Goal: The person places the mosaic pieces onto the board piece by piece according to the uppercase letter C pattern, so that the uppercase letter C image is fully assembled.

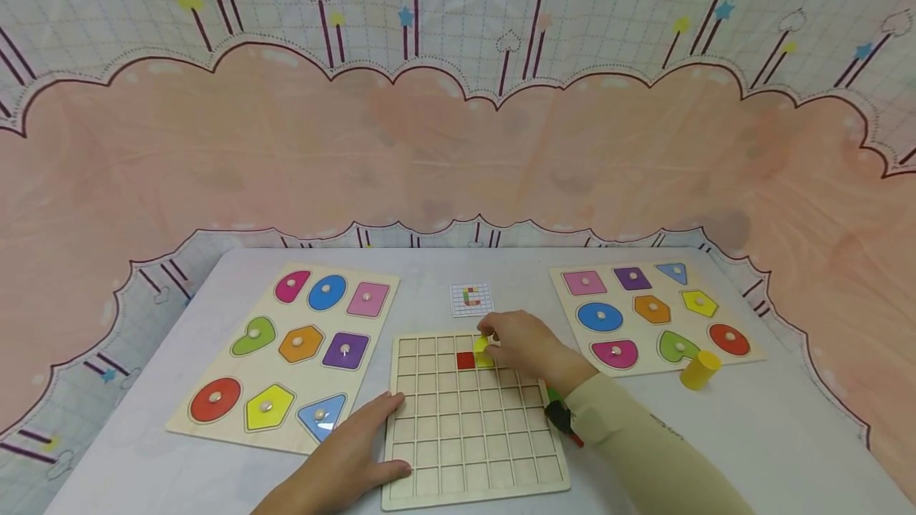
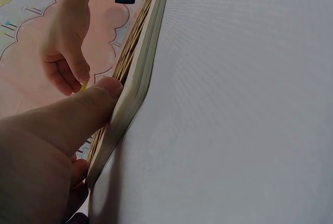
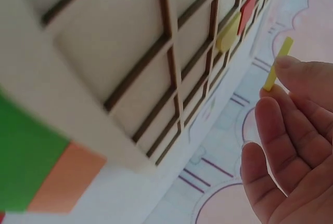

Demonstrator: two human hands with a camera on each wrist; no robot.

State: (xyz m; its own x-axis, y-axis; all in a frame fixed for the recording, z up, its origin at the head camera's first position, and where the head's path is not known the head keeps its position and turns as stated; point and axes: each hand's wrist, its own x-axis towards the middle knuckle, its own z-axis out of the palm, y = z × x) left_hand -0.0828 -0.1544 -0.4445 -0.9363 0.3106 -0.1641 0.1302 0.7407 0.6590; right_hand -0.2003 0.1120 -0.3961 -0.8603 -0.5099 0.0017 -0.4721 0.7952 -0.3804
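My right hand [image 1: 525,344] pinches a thin yellow square tile [image 3: 278,64] between thumb and fingertips, above the far part of the wooden grid board [image 1: 447,427]. In the right wrist view the tile stands edge-on, apart from the board. One red tile [image 1: 466,361] and one yellow tile [image 3: 228,33] sit in neighbouring cells. At the board's left edge lies my left hand [image 1: 351,447], thumb and index finger spread. Its thumb [image 2: 96,96] touches the rim in the left wrist view; the other fingers are partly hidden. A small card [image 1: 471,300] with a coloured grid pattern lies beyond the board.
Knobbed shape puzzles lie on both sides, one left [image 1: 279,368] and one right [image 1: 644,323]. A yellow cylinder [image 1: 700,369] stands at the right puzzle's near edge. Green and orange pieces [image 3: 31,156] lie beside the board, mostly hidden by my right forearm in the head view.
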